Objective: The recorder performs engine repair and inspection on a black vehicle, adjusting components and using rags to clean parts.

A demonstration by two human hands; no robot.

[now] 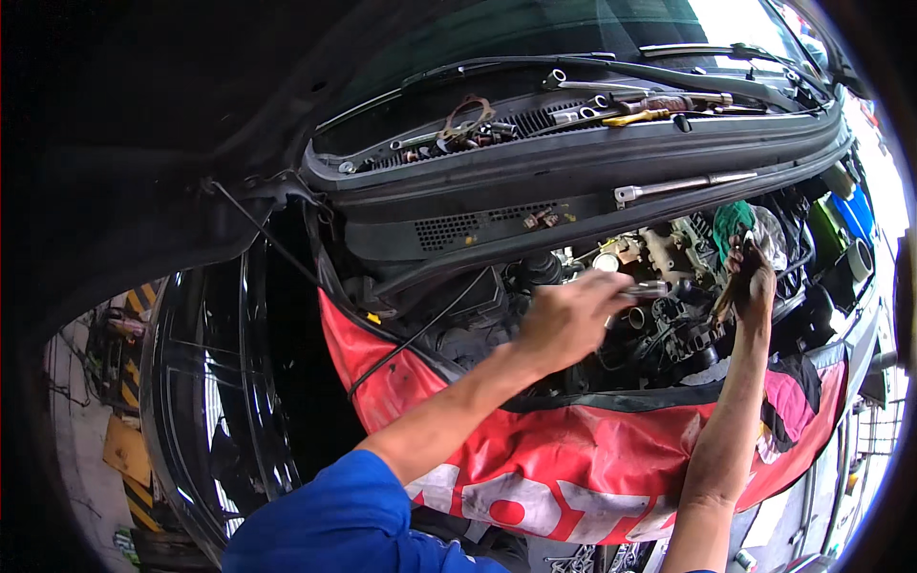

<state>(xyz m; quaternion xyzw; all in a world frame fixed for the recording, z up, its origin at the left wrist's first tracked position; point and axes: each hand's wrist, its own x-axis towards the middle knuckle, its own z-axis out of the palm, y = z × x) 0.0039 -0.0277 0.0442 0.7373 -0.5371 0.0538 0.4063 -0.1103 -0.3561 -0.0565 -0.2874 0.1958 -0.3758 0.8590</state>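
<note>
My left hand [565, 325] is closed round a short shiny metal tool [650, 288] that looks like a socket tool. The tool's bright end points right, over the open engine [659, 253], and most of it is hidden by my fingers. Further right, my right hand [757, 282] is raised over the engine with its fingers curled. What it holds, if anything, is dark and I cannot make it out. Just behind those fingers is a green cloth [731, 222], next to a crumpled clear plastic piece [770, 239].
A red fender cover [592, 439] drapes the car's front edge, with a pink and black cloth [791, 406] on it. Wrenches, sockets and a yellow-handled tool [635, 117] lie below the windshield. A long metal bar [688, 186] rests on the cowl. The raised hood [143, 124] overhangs at left.
</note>
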